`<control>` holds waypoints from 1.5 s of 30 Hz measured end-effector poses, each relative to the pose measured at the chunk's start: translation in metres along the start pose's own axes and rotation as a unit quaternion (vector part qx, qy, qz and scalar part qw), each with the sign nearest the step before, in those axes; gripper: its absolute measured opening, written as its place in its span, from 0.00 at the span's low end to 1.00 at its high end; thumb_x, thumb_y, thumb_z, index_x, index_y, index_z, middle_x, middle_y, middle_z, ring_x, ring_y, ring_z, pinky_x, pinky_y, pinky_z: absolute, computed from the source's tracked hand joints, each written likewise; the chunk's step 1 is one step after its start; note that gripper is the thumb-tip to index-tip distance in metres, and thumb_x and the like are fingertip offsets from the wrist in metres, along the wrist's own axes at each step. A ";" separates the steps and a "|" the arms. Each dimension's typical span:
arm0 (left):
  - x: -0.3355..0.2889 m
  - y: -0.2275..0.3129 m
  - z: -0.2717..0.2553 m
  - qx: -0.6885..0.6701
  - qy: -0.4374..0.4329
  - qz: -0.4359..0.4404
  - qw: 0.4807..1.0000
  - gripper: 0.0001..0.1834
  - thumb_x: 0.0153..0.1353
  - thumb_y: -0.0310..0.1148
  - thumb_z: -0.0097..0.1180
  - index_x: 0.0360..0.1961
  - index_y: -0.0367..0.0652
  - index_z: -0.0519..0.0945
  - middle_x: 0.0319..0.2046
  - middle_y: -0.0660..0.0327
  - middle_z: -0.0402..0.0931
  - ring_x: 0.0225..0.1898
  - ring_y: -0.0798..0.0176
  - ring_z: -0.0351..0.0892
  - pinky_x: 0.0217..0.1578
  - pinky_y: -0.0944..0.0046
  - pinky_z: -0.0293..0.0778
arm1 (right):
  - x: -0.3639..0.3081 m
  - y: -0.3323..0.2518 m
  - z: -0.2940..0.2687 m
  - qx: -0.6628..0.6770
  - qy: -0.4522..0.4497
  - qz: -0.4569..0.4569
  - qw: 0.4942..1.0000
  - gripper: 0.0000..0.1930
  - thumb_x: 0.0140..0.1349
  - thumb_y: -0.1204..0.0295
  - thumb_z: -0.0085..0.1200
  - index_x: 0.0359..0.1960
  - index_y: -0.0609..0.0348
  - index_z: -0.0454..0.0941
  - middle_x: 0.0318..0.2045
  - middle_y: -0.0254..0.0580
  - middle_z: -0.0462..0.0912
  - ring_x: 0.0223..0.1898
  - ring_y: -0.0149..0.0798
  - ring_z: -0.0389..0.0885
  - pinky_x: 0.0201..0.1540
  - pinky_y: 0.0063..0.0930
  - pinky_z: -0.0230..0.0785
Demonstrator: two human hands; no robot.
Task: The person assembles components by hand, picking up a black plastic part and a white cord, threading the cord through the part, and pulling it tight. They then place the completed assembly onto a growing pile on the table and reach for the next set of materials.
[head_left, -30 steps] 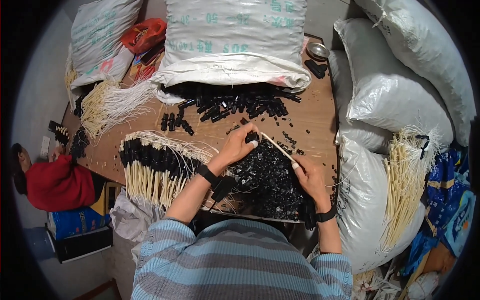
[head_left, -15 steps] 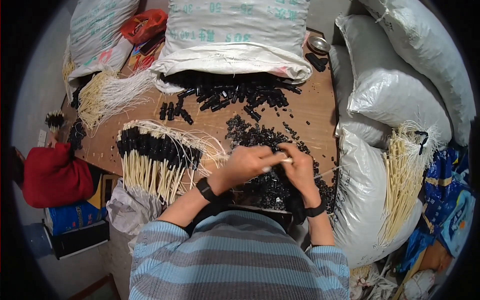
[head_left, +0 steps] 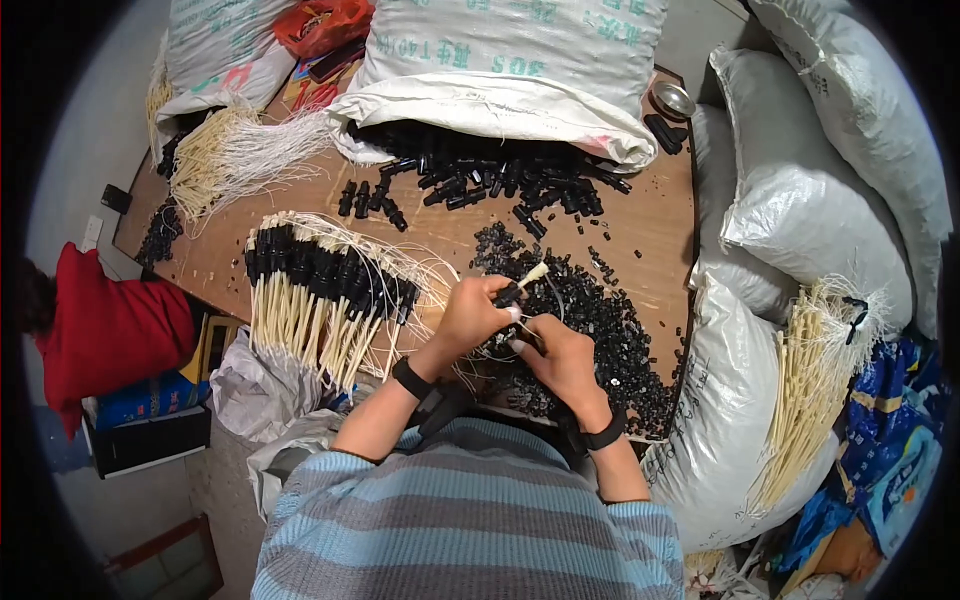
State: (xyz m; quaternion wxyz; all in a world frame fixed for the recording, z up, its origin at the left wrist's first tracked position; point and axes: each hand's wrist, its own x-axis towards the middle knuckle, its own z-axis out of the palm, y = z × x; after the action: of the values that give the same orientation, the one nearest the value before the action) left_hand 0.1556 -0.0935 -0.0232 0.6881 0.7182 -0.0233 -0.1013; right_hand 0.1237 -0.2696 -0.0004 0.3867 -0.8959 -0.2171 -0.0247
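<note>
My left hand (head_left: 472, 318) is closed around a black plastic sleeve (head_left: 509, 296). A cream-coloured tube end (head_left: 538, 271) pokes out of the sleeve, pointing up and to the right. My right hand (head_left: 562, 357) is just beside it, thumb and fingers pinched on a thin white cord (head_left: 524, 319) that runs to the left hand's fingertips. Both hands are above a spread pile of small black plastic pieces (head_left: 610, 345). Left of my hands lies a row of cream tubes (head_left: 300, 315) with black sleeves (head_left: 325, 268) on them and white cords trailing from their far ends.
A large white woven sack (head_left: 510, 50) lies at the back, with longer black plastic parts (head_left: 480, 185) spilling from its mouth. Full sacks (head_left: 800, 160) crowd the right side, with a bundle of cream tubes (head_left: 795, 390) on one. At the left is a person in a red top (head_left: 115, 330).
My hands have come a little apart and lower, and the cream end now points up out of the left hand. The view has shifted slightly. The person in red has drawn their arm back.
</note>
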 end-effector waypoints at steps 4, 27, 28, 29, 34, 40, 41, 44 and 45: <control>-0.004 0.004 -0.007 0.192 0.012 0.065 0.979 0.12 0.46 0.26 0.62 0.35 0.37 0.80 0.20 0.52 0.74 0.24 0.57 0.77 0.27 0.60 0.70 | -0.001 0.007 -0.002 -0.026 0.051 -0.024 0.998 0.08 0.55 0.70 0.60 0.37 0.54 0.82 0.25 0.42 0.83 0.22 0.44 0.81 0.22 0.33 0.71; -0.019 0.017 0.003 0.338 -0.099 0.131 0.927 0.24 0.46 0.18 0.52 0.49 0.44 0.76 0.36 0.54 0.80 0.42 0.47 0.78 0.40 0.53 0.74 | 0.001 0.010 -0.001 0.036 0.029 0.005 0.999 0.10 0.58 0.75 0.54 0.41 0.56 0.80 0.24 0.49 0.81 0.24 0.50 0.81 0.25 0.37 0.71; -0.019 0.019 0.005 0.319 -0.132 0.110 0.932 0.26 0.47 0.18 0.52 0.50 0.45 0.75 0.36 0.54 0.80 0.42 0.48 0.79 0.40 0.53 0.73 | 0.000 0.011 0.000 0.031 -0.006 -0.023 0.999 0.11 0.59 0.75 0.52 0.43 0.58 0.77 0.23 0.51 0.80 0.25 0.53 0.81 0.26 0.40 0.71; -0.019 0.019 0.004 0.318 -0.133 0.110 0.932 0.26 0.47 0.18 0.52 0.50 0.45 0.75 0.36 0.54 0.80 0.42 0.48 0.79 0.40 0.53 0.73 | 0.001 0.008 -0.002 0.031 -0.007 -0.022 0.999 0.11 0.59 0.75 0.52 0.43 0.58 0.77 0.23 0.51 0.80 0.25 0.53 0.81 0.26 0.40 0.71; -0.013 0.014 -0.003 0.240 -0.049 0.205 0.948 0.22 0.44 0.18 0.58 0.44 0.43 0.78 0.33 0.59 0.80 0.36 0.54 0.79 0.37 0.58 0.74 | 0.002 0.004 -0.003 0.015 -0.005 -0.007 1.000 0.07 0.60 0.75 0.55 0.40 0.60 0.78 0.24 0.50 0.80 0.23 0.50 0.80 0.25 0.36 0.69; -0.014 0.012 -0.001 0.200 0.024 0.284 0.938 0.10 0.44 0.17 0.60 0.30 0.40 0.80 0.29 0.60 0.78 0.31 0.59 0.77 0.34 0.64 0.74 | 0.003 0.001 -0.006 0.030 0.012 0.003 0.999 0.06 0.61 0.75 0.55 0.39 0.59 0.78 0.24 0.49 0.80 0.23 0.49 0.80 0.25 0.34 0.69; -0.018 0.019 0.001 0.193 0.035 0.230 0.953 0.09 0.45 0.17 0.60 0.29 0.40 0.80 0.29 0.60 0.78 0.31 0.60 0.77 0.33 0.65 0.74 | 0.002 0.001 -0.006 0.050 0.013 0.008 0.999 0.05 0.61 0.75 0.55 0.39 0.59 0.78 0.24 0.49 0.80 0.23 0.48 0.80 0.25 0.34 0.69; -0.017 0.013 -0.004 0.217 0.038 0.205 0.954 0.08 0.46 0.17 0.59 0.29 0.39 0.80 0.29 0.61 0.78 0.31 0.63 0.77 0.32 0.66 0.74 | 0.003 -0.001 -0.005 0.030 0.020 -0.006 0.999 0.05 0.61 0.75 0.55 0.38 0.59 0.78 0.24 0.49 0.80 0.23 0.48 0.80 0.25 0.33 0.69; -0.017 0.010 -0.007 0.247 0.030 0.236 0.940 0.09 0.47 0.17 0.59 0.31 0.39 0.80 0.30 0.61 0.78 0.31 0.64 0.77 0.32 0.67 0.74 | 0.003 -0.002 -0.004 0.031 0.019 -0.006 0.999 0.05 0.61 0.75 0.55 0.38 0.59 0.78 0.24 0.49 0.80 0.23 0.48 0.80 0.25 0.33 0.69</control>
State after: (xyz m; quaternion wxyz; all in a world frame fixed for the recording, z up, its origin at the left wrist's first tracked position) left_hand 0.1416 -0.0843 -0.0114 0.4939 0.8420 -0.1955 0.0940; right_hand 0.1261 -0.2706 0.0046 0.4184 -0.8815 -0.2156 -0.0376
